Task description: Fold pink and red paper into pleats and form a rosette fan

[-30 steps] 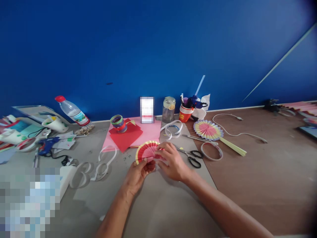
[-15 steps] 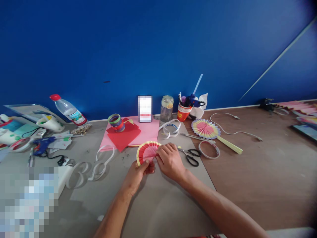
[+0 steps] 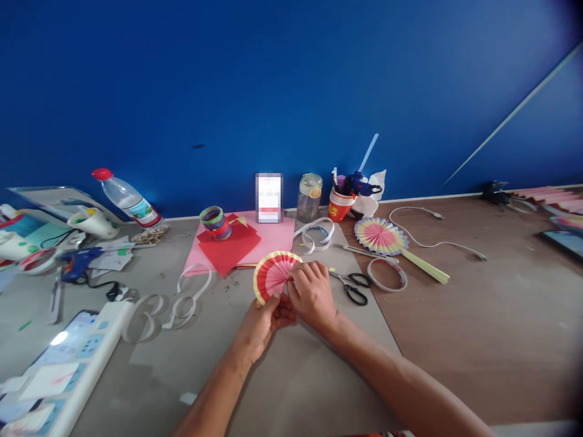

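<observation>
A pleated paper fan (image 3: 268, 276), pink inside with red and pale yellow bands at its rim, is spread out between my hands. My left hand (image 3: 266, 318) grips its lower edge, thumb on top and fingers beneath. From the right, my right hand (image 3: 314, 291) pinches the fan near its folded centre; its fingertips are partly hidden. Close by on the right lie black-handled scissors (image 3: 353, 285). Beyond them rests a finished round paper fan (image 3: 380, 237) with a pale yellow handle.
Red paper (image 3: 232, 246) and a pink sheet (image 3: 277, 237) lie behind my hands, with a colourful tape roll (image 3: 216, 224) on top. White strips (image 3: 186, 303) and a power strip (image 3: 102, 352) are at left. A tape ring (image 3: 387, 275), glass jar (image 3: 310, 203) and red cup (image 3: 339, 205) stand right.
The fan and both hands have shifted slightly right. The fan is turned a little and shows more of its left side. My left hand's fingers reach further under it.
</observation>
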